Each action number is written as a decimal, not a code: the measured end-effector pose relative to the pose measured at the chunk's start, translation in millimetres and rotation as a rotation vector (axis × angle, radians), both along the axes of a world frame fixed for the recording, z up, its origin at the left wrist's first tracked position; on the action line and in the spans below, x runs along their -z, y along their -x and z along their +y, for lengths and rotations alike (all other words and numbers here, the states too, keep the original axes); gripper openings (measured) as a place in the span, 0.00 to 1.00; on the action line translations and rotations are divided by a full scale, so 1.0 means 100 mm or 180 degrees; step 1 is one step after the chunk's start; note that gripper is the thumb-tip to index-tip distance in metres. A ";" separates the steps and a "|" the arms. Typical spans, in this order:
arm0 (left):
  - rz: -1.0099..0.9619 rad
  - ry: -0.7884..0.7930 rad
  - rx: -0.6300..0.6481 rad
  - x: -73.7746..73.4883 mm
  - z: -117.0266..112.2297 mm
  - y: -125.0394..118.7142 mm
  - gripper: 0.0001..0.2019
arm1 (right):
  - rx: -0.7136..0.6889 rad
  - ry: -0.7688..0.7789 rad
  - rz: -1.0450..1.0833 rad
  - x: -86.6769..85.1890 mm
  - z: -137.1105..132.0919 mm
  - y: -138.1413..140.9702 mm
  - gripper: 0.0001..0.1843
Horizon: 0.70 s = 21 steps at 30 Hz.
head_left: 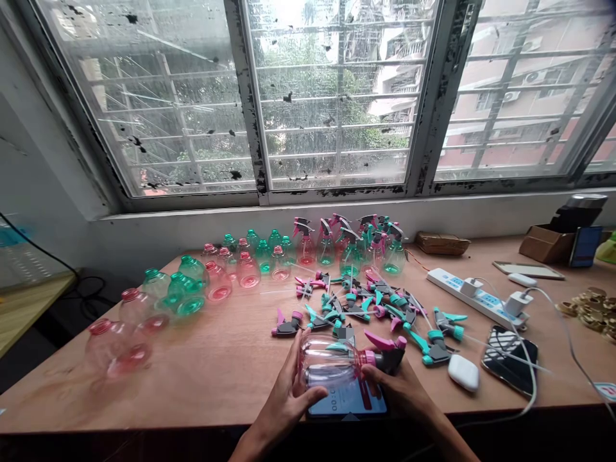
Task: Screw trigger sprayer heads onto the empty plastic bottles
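My left hand [287, 399] wraps round the body of a clear pink-tinted spray bottle [327, 362] lying sideways just above the table's front edge. My right hand [397, 388] grips the bottle's pink collar and the grey-and-pink trigger head [385, 356] fitted on its neck. Both hands rest over a phone [346, 405] with a lit screen. Just beyond lies a heap of loose trigger heads [366, 308] in pink and teal.
Empty pink and teal bottles [187, 292] lie along the left of the wooden table [216, 366]. Finished sprayers [351, 247] stand by the window wall. A power strip [476, 296], charger cables, a dark phone [510, 358], a white case [463, 372] and boxes [546, 242] fill the right.
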<state>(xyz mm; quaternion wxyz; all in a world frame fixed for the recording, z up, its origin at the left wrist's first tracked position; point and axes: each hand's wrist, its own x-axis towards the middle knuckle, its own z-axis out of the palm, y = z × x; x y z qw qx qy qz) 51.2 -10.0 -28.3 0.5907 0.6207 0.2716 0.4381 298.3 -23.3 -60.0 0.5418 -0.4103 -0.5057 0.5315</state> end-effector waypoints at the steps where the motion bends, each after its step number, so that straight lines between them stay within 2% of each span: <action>1: 0.0072 -0.0073 -0.0031 0.00 0.01 0.01 0.50 | 0.0002 -0.0013 0.0023 0.00 0.00 0.00 0.20; 6: 0.0363 -0.0408 -0.0183 0.03 0.01 0.02 0.46 | 0.0105 -0.0045 0.0094 -0.01 0.01 -0.01 0.20; 11: 0.0309 -0.0262 -0.0195 0.06 0.02 0.04 0.51 | -0.0024 0.0058 -0.0024 -0.05 -0.01 0.00 0.20; 16: 0.0456 -0.0403 -0.0285 0.07 0.06 0.08 0.45 | 0.0026 0.0047 0.0151 -0.02 -0.01 -0.01 0.20; 21: 0.0235 -0.0027 -0.0159 0.05 0.01 0.04 0.45 | 0.0070 -0.0073 0.0463 0.06 0.01 -0.02 0.21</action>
